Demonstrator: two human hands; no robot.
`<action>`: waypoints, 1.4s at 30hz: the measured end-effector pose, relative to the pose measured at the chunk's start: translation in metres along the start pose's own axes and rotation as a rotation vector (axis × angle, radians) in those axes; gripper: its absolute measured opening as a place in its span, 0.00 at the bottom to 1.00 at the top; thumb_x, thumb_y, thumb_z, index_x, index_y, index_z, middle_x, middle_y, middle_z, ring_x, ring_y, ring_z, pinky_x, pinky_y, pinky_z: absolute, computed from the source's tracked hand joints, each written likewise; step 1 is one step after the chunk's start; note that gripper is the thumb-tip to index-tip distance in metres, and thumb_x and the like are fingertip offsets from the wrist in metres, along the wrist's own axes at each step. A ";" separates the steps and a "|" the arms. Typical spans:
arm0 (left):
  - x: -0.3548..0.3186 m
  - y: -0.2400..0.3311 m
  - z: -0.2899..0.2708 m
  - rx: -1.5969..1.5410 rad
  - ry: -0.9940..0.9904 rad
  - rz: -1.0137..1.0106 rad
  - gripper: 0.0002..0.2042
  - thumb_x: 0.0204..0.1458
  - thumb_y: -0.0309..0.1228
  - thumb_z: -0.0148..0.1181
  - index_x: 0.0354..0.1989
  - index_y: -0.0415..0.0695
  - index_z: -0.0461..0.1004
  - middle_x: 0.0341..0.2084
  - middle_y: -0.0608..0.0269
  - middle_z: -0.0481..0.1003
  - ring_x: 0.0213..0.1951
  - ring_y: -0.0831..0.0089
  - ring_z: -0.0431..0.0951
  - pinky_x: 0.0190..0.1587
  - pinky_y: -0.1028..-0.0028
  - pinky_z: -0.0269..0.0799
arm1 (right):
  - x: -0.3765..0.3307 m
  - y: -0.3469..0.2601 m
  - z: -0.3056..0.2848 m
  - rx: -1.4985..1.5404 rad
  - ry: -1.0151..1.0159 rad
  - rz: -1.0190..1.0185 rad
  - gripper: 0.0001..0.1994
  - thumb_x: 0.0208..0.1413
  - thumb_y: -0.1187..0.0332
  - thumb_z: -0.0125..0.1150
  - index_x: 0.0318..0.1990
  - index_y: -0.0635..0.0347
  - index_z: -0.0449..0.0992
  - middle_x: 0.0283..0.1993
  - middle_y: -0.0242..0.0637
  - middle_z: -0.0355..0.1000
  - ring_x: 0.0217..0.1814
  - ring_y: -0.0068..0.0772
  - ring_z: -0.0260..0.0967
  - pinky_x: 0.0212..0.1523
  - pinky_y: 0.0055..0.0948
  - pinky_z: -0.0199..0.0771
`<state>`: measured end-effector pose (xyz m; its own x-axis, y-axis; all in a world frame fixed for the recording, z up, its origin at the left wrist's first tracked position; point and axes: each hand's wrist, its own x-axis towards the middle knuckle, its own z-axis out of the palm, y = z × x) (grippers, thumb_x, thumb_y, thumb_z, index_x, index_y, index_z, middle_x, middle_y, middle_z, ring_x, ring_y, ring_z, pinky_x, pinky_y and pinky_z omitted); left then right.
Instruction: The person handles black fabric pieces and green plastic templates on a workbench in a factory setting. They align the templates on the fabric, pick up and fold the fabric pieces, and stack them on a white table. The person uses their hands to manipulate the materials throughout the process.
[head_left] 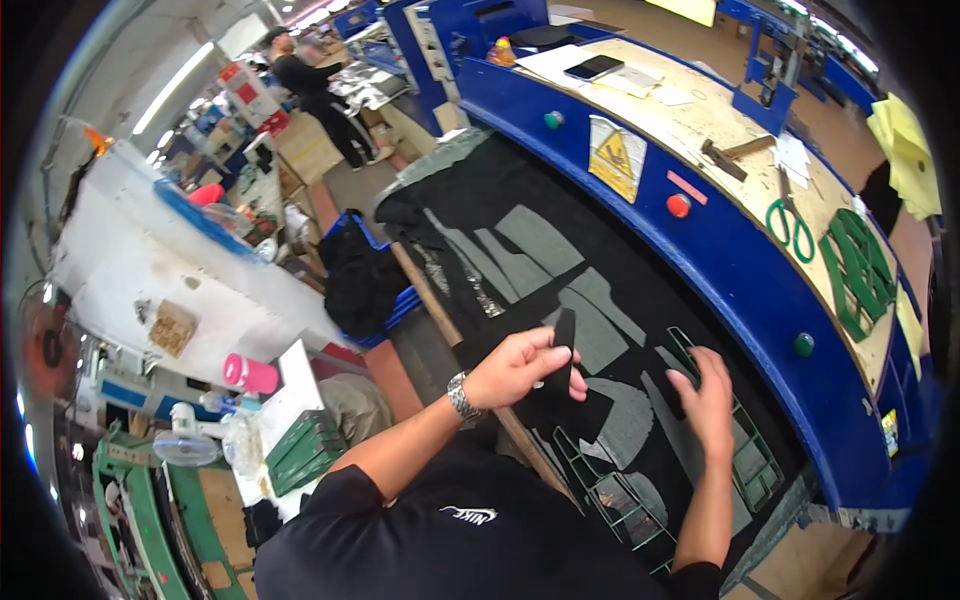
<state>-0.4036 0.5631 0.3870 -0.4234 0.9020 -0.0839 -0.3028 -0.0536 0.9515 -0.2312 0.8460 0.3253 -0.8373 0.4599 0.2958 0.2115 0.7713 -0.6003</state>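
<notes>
My left hand (522,368) pinches a small black cut piece (566,326) between thumb and fingers, above a spread of black sheet material (690,290). Grey cut-out shapes (540,240) show through that sheet. Over its right part hovers my right hand (708,402), fingers apart and slightly bent, with nothing visible in it. Beside and partly behind it lies a green metal cutting die (752,470). A second green cutting die (618,500) rests near my body, below a rounded grey area (622,425).
A blue machine beam (640,160) with green and red buttons (679,206) curves along the far right. Its top carries a phone (594,67), a hammer (735,155), green-handled scissors (790,230) and green dies (858,270). Leftward stand a blue crate (410,303), a pink bottle (250,374) and a co-worker (310,85).
</notes>
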 end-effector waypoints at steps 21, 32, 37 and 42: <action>-0.028 -0.059 -0.215 -0.038 -0.464 -0.232 0.22 0.53 0.25 0.71 0.56 0.32 0.74 0.49 0.61 0.79 0.50 0.78 0.77 0.56 0.74 0.72 | 0.152 -0.136 0.073 0.383 0.236 0.443 0.08 0.58 0.68 0.69 0.35 0.66 0.81 0.25 0.27 0.73 0.23 0.15 0.67 0.24 0.18 0.67; -0.080 -0.093 -0.300 -0.080 -0.129 -0.512 0.17 0.55 0.24 0.68 0.52 0.33 0.76 0.46 0.63 0.80 0.46 0.79 0.78 0.53 0.74 0.75 | 0.220 -0.007 0.233 0.348 -0.208 0.585 0.07 0.56 0.70 0.70 0.31 0.62 0.80 0.23 0.28 0.74 0.24 0.17 0.70 0.26 0.24 0.72; -0.089 -0.115 -0.297 -0.073 -0.075 -0.577 0.16 0.55 0.27 0.69 0.51 0.36 0.78 0.45 0.63 0.81 0.46 0.80 0.78 0.51 0.74 0.75 | 0.230 0.003 0.249 0.268 -0.186 0.663 0.08 0.51 0.69 0.74 0.29 0.61 0.80 0.22 0.27 0.73 0.22 0.17 0.67 0.24 0.24 0.69; -0.084 -0.122 -0.285 -0.109 -0.075 -0.645 0.14 0.55 0.27 0.69 0.48 0.36 0.80 0.43 0.64 0.82 0.43 0.80 0.79 0.49 0.74 0.76 | 0.233 0.009 0.255 0.146 -0.168 0.683 0.09 0.50 0.68 0.75 0.30 0.62 0.80 0.23 0.29 0.76 0.23 0.16 0.70 0.27 0.25 0.71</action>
<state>-0.5747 0.3716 0.1938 -0.0686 0.7951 -0.6025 -0.5627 0.4679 0.6815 -0.5527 0.8478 0.1992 -0.6106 0.7360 -0.2924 0.6560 0.2632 -0.7074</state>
